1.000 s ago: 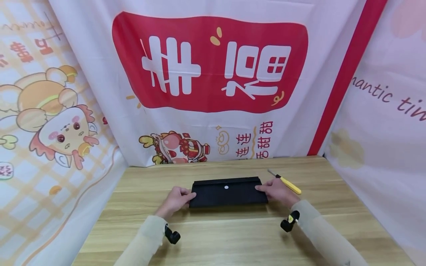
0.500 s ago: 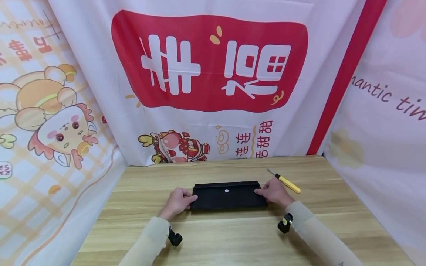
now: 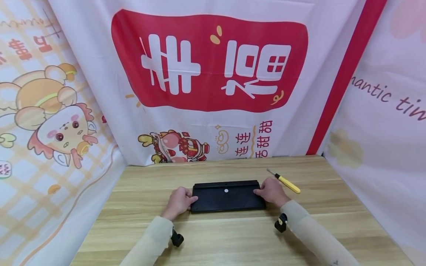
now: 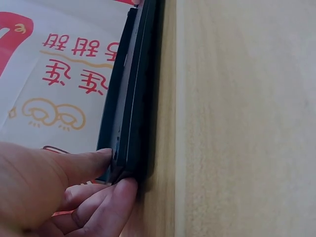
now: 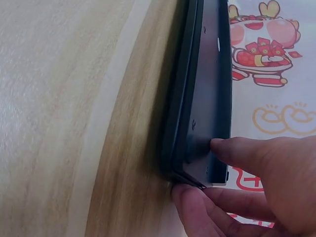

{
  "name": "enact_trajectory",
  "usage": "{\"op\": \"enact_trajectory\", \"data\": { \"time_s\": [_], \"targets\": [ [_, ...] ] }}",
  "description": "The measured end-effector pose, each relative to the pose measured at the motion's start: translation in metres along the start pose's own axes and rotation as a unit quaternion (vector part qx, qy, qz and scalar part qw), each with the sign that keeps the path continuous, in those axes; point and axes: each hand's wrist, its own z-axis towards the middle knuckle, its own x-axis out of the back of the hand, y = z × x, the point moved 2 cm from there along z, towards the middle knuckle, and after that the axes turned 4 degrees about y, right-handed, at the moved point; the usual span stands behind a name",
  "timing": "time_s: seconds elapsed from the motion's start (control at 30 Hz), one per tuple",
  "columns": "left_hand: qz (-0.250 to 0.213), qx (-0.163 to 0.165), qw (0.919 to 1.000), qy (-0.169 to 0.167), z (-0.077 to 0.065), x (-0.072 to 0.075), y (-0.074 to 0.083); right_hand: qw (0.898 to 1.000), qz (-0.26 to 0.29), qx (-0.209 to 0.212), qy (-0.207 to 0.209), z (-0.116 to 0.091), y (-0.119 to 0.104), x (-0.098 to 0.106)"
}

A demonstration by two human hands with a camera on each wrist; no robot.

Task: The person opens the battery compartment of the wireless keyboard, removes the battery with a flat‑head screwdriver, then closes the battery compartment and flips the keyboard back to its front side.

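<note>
I note the left hand (image 3: 178, 201) and right hand (image 3: 273, 191) pinching opposite ends of a black panel (image 3: 229, 199), between them at the wooden table (image 3: 219, 240); a yellow-handled screwdriver (image 3: 288, 184) lies near the right hand.

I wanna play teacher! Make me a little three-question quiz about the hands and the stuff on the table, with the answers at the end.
1. True or false: the left hand and the right hand both grip the black panel.
2. Which hand is nearer the tool with the yellow handle? A. Left B. Right
3. Fill in: the round dot on the black panel is ____ in colour.

Key: 1. True; 2. B; 3. white
</note>
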Motion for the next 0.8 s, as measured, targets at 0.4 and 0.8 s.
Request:
{"op": "enact_trajectory", "data": {
  "time_s": [0.4,0.8],
  "targets": [
    [0.046,-0.055,0.9973,0.015,0.001,0.003,-0.004,1.000,0.008,0.005,-0.007,0.004,0.008,0.004],
    [-0.014,-0.070,0.9968,-0.037,0.026,0.014,-0.012,0.973,-0.032,0.224,-0.044,0.017,-0.005,0.028]
  ]
}}
